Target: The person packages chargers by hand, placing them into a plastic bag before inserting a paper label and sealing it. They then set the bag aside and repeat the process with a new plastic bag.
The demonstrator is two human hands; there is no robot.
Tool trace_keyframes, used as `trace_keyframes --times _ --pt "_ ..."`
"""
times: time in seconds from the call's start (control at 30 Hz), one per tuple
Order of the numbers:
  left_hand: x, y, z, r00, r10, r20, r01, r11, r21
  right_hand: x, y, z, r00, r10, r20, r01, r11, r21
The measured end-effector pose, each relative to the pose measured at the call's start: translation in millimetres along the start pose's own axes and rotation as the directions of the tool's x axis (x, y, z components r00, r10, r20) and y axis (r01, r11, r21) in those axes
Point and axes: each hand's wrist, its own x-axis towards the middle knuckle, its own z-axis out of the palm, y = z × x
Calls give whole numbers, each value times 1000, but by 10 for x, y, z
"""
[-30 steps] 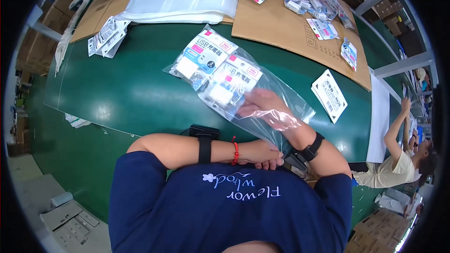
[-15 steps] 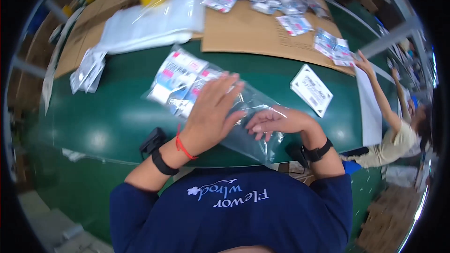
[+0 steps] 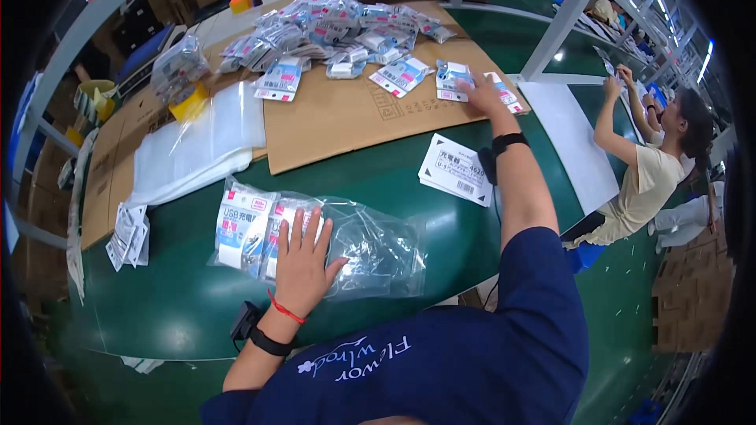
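Note:
My left hand [image 3: 303, 266] lies flat with fingers spread on a clear plastic bag [image 3: 382, 256]. Small blue-and-white blister packets [image 3: 242, 224] sit side by side in the bag's left part; its right part is slack film. My right hand [image 3: 487, 98] reaches far to the right edge of the cardboard sheet, fingers apart, over and between a packet [image 3: 451, 79] and another packet [image 3: 505, 94]. Its fingertips touch or nearly touch the nearer packaging; I cannot tell which. A stack of white printed cards [image 3: 455, 169] rests on the green table beside my right forearm.
A heap of packets [image 3: 331, 24] covers the far part of the cardboard sheet [image 3: 339, 122]. Flat clear bags [image 3: 197, 149] are stacked left of it, near loose packets [image 3: 128, 236]. A grey post [image 3: 551, 24] rises at the right; a co-worker [image 3: 646, 157] sits beyond it.
My right hand has left the bag and stretched forward to the packets on the cardboard. My left hand now presses the bag flat on the table. The view has shifted too.

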Motion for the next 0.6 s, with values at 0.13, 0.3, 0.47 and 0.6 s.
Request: trace_keyframes --times 0.13,0.3,0.47,0.6 --pt "-17 8 -8 1000 -22 7 22 1000 0 -423 -337 57 974 -119 193 152 974 -166" --pt "44 29 -35 1000 -11 4 11 1000 6 -538 13 192 844 -454 287 431 891 141" --pt "23 -36 -34 999 -1 -54 -4 997 -79 -936 -63 -171 660 -739 137 730 674 116" --pt "47 -73 -64 979 45 -199 -87 975 -206 -852 -110 -217 580 -795 178 809 588 -6"
